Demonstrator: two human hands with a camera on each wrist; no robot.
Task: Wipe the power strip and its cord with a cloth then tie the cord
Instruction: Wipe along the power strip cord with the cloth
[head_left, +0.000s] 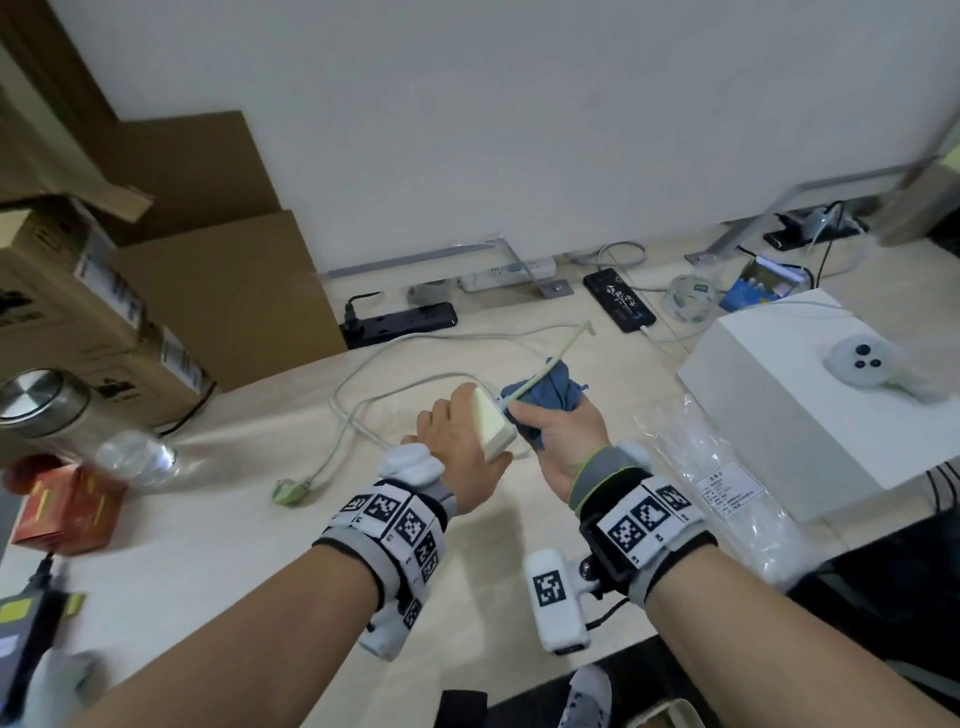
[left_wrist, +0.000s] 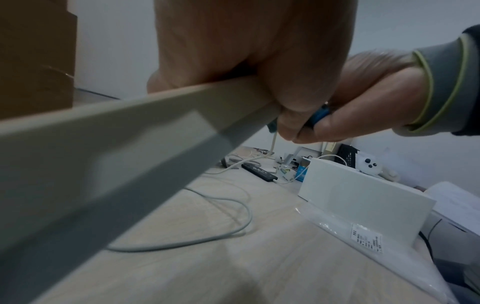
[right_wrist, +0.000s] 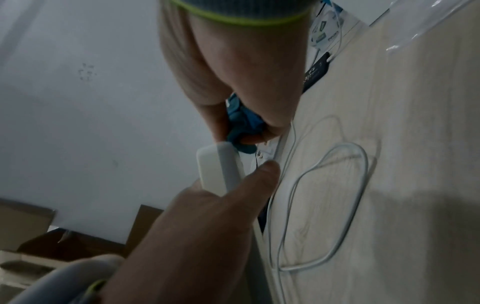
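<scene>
Head view: left hand grips the cream plastic power strip above the wooden surface; right hand clamps a blue cloth around its pale cord. Cord-wiping seems barely begun; tying remains.

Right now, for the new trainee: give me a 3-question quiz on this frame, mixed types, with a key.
1. True or false: the left hand grips the cream power strip clear of the table.
2. Multiple choice: the right hand holds A) a clear plastic bag, B) a bunched blue cloth closed round the cord where it leaves the strip, C) the plug.
3. Fill in: the cord's plug lies on the table, ______ into any socket.

Key: 1 true; 2 B; 3 not plugged.
</scene>
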